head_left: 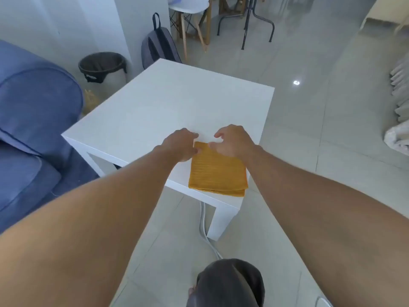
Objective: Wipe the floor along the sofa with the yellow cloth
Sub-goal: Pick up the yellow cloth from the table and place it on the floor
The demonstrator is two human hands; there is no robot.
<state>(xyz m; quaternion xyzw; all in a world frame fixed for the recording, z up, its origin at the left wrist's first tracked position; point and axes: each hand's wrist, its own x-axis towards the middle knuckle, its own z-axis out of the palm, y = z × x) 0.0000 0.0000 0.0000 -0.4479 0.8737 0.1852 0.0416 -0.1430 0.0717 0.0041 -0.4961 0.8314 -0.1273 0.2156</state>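
Note:
A folded yellow cloth (218, 173) lies flat on the near right corner of a white square table (168, 107). My left hand (180, 145) rests at the cloth's far left corner, thumb touching its edge. My right hand (232, 141) sits on the far right corner with fingers curled and spread. Neither hand has lifted the cloth. The blue sofa (33, 129) stands at the left, with grey tiled floor (168, 229) between it and the table.
A dark waste bin (103, 67) and a grey backpack (159, 45) stand beyond the table by the wall. Chairs and black table legs (250, 23) are further back. A white cable (204, 229) runs on the floor by the table leg. My knee (230, 282) shows below.

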